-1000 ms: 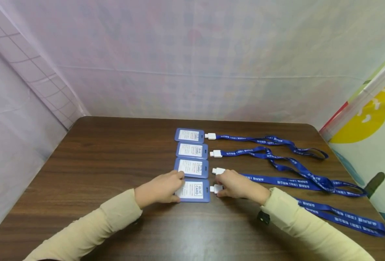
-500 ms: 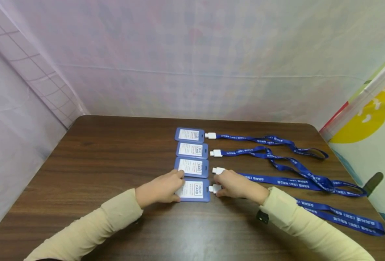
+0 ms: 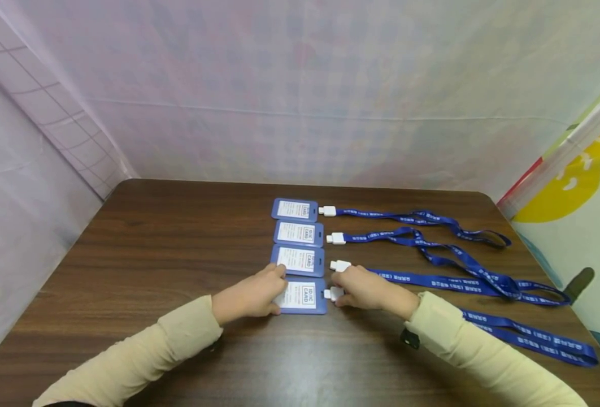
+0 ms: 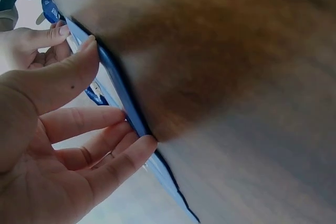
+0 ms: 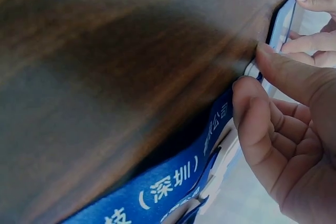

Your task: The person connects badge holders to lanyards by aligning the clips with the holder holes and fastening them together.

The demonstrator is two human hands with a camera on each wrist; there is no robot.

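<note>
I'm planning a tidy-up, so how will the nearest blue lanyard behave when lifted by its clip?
The nearest blue lanyard will likely droop, since its strap folds back in a loop. Being thin, it's probably light. Its blocky white clip seems stiffer.

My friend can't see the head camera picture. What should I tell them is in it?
A person's left hand holds the nearest of four blue card holders while the right hand pinches a white clip beside it. Four blue lanyards stretch rightward across the brown table.
</note>
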